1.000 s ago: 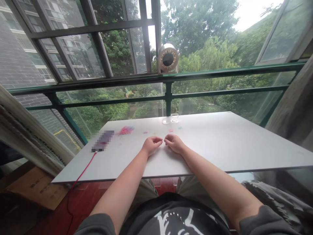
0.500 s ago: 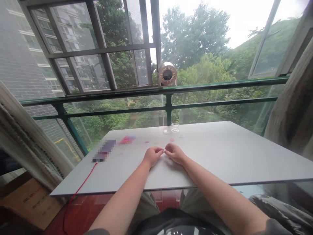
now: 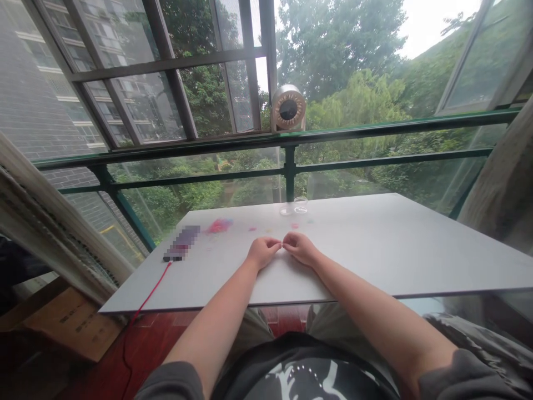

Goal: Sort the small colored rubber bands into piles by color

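Over the middle of the white table [image 3: 375, 250], my left hand [image 3: 264, 252] and my right hand [image 3: 300, 249] meet at the fingertips. Both are closed in a pinch. Whatever lies between the fingers is too small to make out. Beyond the hands are small coloured bits: a pink one [image 3: 295, 226], a yellowish one [image 3: 268, 230] and a magenta one [image 3: 252, 229]. Farther left lies a loose pile of pink, red and blue small pieces [image 3: 219, 225]. Two clear round containers [image 3: 300, 206] stand at the table's far edge.
A blurred-out phone-like device [image 3: 183, 243] lies at the table's left, with a red cable [image 3: 155, 293] running off the front edge. Behind the table runs a green railing [image 3: 200, 180] carrying a round silver fan-like device [image 3: 288, 109]. A cardboard box [image 3: 75, 325] sits on the floor at left.
The camera view has tilted down a little, so the scene sits higher. My fingertips have come closer together, the small gap between them now nearly gone.
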`<state>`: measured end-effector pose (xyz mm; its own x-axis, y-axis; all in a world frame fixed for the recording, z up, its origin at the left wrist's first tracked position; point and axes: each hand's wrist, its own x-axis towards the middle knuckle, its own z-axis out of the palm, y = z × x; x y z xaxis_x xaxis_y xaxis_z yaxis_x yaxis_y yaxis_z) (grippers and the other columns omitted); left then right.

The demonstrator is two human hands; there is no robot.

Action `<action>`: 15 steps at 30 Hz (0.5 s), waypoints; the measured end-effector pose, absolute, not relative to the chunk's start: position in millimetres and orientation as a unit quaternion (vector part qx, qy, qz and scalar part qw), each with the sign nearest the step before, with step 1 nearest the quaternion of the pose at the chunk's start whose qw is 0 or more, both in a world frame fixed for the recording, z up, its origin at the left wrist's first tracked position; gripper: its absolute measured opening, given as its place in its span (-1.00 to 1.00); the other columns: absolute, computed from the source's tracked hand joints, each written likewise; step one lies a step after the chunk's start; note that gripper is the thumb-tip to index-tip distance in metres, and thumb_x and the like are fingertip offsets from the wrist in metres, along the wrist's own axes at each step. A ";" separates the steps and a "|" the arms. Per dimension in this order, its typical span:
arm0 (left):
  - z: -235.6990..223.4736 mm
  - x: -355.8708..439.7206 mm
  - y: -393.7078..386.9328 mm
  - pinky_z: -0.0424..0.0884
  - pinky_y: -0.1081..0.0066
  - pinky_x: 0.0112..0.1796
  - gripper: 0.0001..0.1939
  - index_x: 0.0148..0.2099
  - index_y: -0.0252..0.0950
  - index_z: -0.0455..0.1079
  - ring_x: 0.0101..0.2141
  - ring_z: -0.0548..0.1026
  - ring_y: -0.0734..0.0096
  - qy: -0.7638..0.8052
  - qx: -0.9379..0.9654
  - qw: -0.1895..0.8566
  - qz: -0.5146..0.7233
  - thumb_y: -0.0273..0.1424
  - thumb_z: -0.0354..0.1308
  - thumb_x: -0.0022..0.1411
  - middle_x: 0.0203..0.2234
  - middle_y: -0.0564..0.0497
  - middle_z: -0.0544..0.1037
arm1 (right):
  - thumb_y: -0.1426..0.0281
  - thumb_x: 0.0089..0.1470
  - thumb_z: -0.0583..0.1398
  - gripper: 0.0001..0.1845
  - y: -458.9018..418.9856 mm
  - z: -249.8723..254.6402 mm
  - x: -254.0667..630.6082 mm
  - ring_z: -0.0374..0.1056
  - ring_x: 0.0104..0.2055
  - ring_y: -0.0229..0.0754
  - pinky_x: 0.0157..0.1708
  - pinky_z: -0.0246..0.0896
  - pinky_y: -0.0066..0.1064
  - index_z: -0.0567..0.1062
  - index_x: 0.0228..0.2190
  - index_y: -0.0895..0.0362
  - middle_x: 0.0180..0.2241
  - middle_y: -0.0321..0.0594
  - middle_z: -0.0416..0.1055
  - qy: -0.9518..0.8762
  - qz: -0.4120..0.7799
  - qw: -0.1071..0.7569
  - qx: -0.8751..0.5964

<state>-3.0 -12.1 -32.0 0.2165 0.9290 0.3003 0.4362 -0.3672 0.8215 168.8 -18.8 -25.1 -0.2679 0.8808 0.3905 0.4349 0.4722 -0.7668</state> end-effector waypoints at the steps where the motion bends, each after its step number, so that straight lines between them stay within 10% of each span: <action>1: -31.8 -3.0 -12.0 0.40 0.38 -0.29 -0.75 -0.29 -0.27 0.55 -0.36 0.52 0.31 0.473 0.719 0.304 0.408 -0.24 0.20 0.00 -0.40 -0.04 0.61 | 0.33 -0.12 0.17 -0.87 -18.8 -24.9 168.9 0.15 -0.57 -0.34 -0.55 0.03 -0.50 0.39 -0.50 0.15 -0.59 -0.36 0.30 -0.749 0.270 0.419 -0.437; 15: -31.0 -1.6 -10.3 0.39 0.40 -0.32 -0.77 -0.33 -0.30 0.53 -0.42 0.50 0.35 0.470 0.718 0.318 0.404 -0.27 0.23 -0.04 -0.46 -0.05 0.59 | 0.38 -0.13 0.14 -0.90 -14.5 -28.5 171.0 0.18 -0.59 -0.33 -0.57 0.06 -0.50 0.39 -0.50 0.15 -0.59 -0.36 0.31 -0.725 0.298 0.446 -0.431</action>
<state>-1.6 -10.3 -31.0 0.2323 0.9313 0.2806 0.4170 -0.3560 0.8363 171.0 -14.5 -28.5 -0.2304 0.8914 0.3903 0.3591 0.4507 -0.8173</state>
